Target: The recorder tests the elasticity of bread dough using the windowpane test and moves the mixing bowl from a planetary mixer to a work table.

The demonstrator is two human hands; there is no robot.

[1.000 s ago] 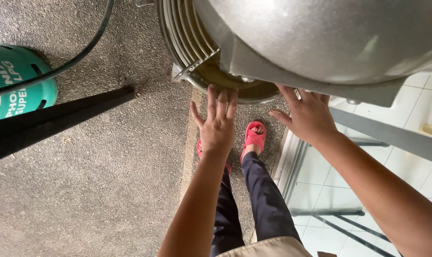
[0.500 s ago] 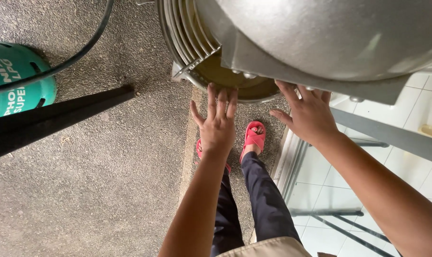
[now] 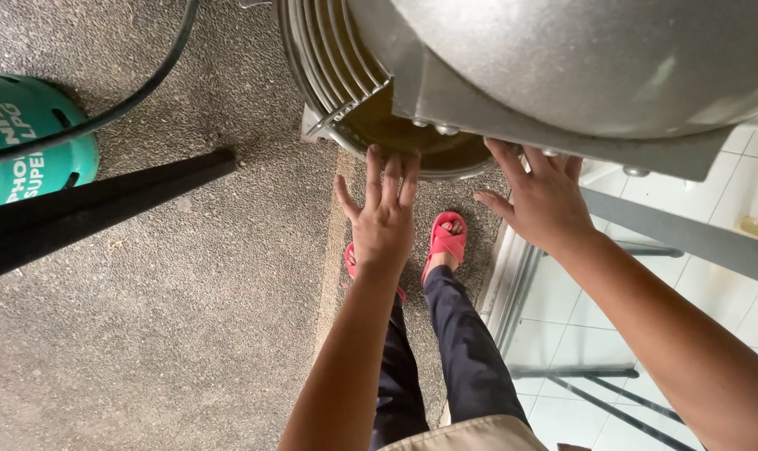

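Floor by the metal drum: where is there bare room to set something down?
Bare floor lies between the black bar and the person's legs. It is crowded under the drum, where both hands, left and right, reach over the pink sandals.

Large grey metal drum housing [image 3: 579, 58]: dull brushed sheen, smooth, with soft reflections. Round ribbed metal pot rim [image 3: 329, 67] beneath it: shinier, ridged, its inside stained brownish. Green gas cylinder [image 3: 28, 146]: painted metal, semi-gloss. Ground of grey pebbled concrete [image 3: 162, 317]: rough, matt. White floor tiles [image 3: 563, 334]: smooth, faintly glossy. Pink sandals [image 3: 446, 238]: matt, rubbery look. Dark navy trousers [image 3: 471, 359]: matt woven cloth.
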